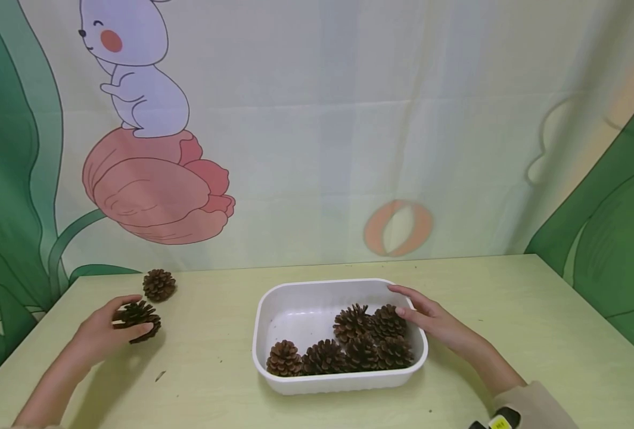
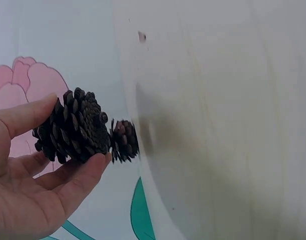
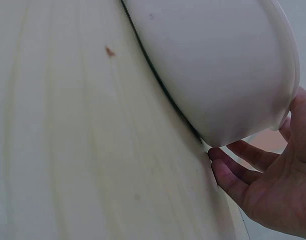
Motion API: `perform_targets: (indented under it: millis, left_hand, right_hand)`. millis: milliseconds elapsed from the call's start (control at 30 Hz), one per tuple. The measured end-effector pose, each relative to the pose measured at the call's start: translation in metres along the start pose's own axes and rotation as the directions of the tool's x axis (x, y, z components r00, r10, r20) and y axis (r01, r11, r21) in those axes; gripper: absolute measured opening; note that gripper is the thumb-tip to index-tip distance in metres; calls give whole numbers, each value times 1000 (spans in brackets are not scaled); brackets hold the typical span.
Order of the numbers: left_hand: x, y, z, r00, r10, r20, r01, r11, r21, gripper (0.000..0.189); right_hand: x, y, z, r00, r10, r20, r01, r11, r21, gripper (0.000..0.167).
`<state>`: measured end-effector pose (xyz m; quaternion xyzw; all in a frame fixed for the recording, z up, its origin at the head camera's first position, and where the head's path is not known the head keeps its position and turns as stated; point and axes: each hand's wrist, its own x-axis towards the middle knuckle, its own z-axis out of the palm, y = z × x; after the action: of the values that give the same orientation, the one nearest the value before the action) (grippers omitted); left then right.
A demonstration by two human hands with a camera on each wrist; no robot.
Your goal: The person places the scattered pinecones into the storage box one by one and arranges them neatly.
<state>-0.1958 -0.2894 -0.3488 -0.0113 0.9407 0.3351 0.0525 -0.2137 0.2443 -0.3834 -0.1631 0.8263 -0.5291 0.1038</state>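
My left hand [image 1: 99, 333] pinches a brown pinecone [image 1: 146, 329] between thumb and fingers at the table's left side. In the left wrist view the scales of this pinecone [image 2: 75, 127] show clearly, and a shadow falls on the table beyond it. Just behind it, a second pinecone [image 1: 158, 285] stands near the table's back edge. A white plastic basin [image 1: 344, 383] sits at the middle, with several pinecones [image 1: 325, 357] along its front and right side. My right hand [image 1: 448, 329] holds the basin's right end, thumb over the rim; its other fingers lie along the outer wall in the right wrist view.
The pale wooden table [image 1: 215, 333] bears a few small dark crumbs, among them a brown flake [image 1: 160, 376] left of the basin. A printed curtain [image 1: 306, 149] with a rabbit and a flower hangs right behind the table's back edge.
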Motion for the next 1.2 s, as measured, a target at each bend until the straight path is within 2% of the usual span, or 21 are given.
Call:
perform_targets:
  millis: [433,667,967,1200]
  left_hand:
    - [-13,33,13,998,65,-16,-66,996,-56,76]
    - [-20,53,21,985,163,-56,-166,984,-62,67]
    - [-26,76,31,976,204,-77,-209,975,-70,63]
    - [-30,92,37,971,225,-81,-232,968,-92,63]
  right_hand:
    - [-1,-1,0,1000,4,6,-4,1000,8,49]
    - [-2,-2,0,1000,-3,11,3,1000,-1,49]
    - [-2,-3,0,1000,-18,14,19,1000,-6,50]
    - [-2,-1,-1,1000,3,6,-3,1000,3,49]
